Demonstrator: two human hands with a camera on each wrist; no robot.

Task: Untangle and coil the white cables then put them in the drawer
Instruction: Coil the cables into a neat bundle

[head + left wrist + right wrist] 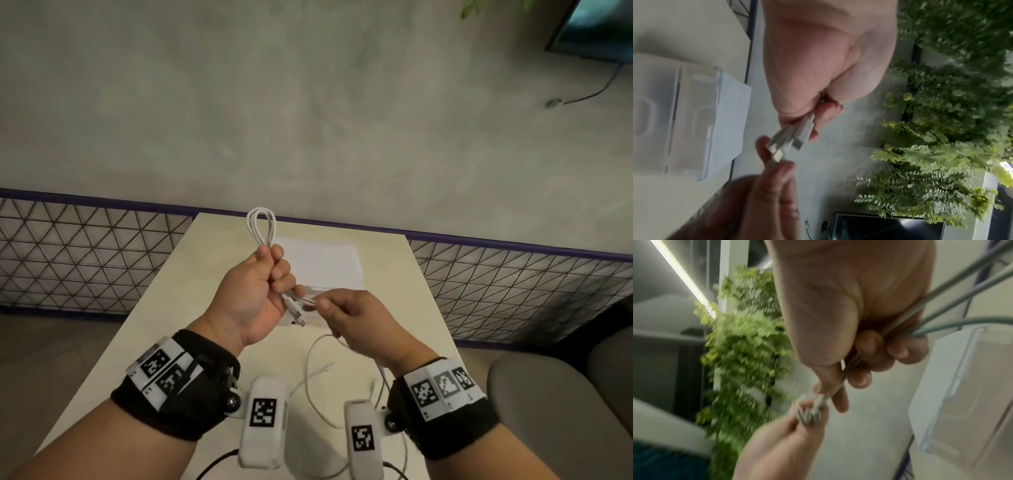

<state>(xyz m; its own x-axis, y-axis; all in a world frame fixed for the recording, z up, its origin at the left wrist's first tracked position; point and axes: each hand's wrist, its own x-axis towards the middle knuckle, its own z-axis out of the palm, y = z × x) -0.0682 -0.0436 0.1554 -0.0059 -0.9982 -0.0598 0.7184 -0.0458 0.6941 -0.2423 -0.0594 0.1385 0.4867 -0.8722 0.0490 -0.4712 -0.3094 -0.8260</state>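
My left hand [274,270] grips a white cable [261,226] folded into a few long loops that stand up above my fist. The cable's connectors [298,313] stick out below that hand. My right hand [323,305] pinches the cable ends just beside them. In the left wrist view the connectors [793,139] show between both hands. In the right wrist view my right hand [803,421] pinches the ends [809,417]. A second white cable [310,373] lies loose on the table [154,325], running under my right hand. The translucent drawer box [322,263] stands behind my hands.
The narrow cream table ends at a purple-edged mesh railing [85,253] on the far side. A grey chair [548,394] stands at the right. Green plants [941,146] fill the background in the wrist views.
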